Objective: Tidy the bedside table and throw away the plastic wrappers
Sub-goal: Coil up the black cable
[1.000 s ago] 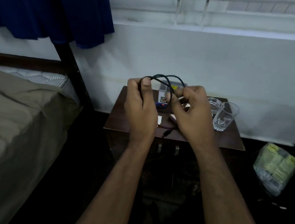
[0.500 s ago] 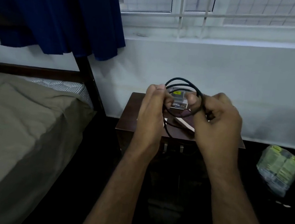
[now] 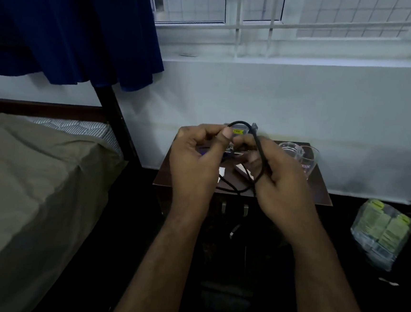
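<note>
With my left hand [image 3: 196, 160] and right hand [image 3: 279, 177] both pinching the thin black cable [image 3: 261, 160] above the dark wooden desk [image 3: 320, 193], its slack loop below my fingers could snag the clear drinking glasses [image 3: 301, 156] just right.

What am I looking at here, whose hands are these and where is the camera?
There is no machine: a person wears a camera on the head, looking forward and down. The left hand and right hand both hold a black cable, looped between them. Below is a dark bedside table with two clear glasses, a small box partly hidden behind the hands, and some white scraps. A bed is on the left, and a plastic packet lies on the floor at right.
</note>
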A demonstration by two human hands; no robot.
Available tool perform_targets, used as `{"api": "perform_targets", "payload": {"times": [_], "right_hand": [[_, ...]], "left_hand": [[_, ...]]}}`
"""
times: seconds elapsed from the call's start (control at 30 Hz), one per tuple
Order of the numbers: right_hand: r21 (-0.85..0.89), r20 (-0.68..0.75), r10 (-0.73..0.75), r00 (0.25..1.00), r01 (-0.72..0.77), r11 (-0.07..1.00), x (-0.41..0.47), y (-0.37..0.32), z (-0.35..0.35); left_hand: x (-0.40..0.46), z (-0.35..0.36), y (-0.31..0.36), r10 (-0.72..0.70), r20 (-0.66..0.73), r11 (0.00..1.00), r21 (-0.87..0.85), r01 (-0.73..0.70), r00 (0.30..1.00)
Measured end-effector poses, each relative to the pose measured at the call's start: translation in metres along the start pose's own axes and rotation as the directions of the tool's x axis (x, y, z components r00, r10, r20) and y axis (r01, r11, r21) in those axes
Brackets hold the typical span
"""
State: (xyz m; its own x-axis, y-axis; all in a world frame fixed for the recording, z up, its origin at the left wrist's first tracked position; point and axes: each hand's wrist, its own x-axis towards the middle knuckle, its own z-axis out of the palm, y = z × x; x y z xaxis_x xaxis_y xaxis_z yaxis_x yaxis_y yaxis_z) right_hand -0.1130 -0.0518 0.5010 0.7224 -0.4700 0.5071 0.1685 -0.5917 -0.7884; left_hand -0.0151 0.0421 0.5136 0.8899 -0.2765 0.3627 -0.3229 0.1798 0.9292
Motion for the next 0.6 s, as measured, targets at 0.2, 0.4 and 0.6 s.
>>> {"api": "perform_targets", "payload": {"times": [0.2,0.4,0.6], "right_hand": [[0.875,0.14,0.381,0.914,-0.294,0.385,0.005,-0.004,-0.003],[0.61,-0.204,0.33,0.922,-0.143,0.779,0.005,0.003,0.007],[0.511,-0.076,0.261,0.962,-0.188,0.839,0.004,0.008,0.011]], "left_hand": [[-0.005,0.005,-0.006,0.116,-0.066,0.976,0.195,-0.101,0.991],[-0.006,0.002,-0.005,0.154,-0.126,0.95,0.291,-0.112,0.98],[-0.012,0.007,0.0,0.098,0.282,0.966,0.203,-0.16,0.954]]}}
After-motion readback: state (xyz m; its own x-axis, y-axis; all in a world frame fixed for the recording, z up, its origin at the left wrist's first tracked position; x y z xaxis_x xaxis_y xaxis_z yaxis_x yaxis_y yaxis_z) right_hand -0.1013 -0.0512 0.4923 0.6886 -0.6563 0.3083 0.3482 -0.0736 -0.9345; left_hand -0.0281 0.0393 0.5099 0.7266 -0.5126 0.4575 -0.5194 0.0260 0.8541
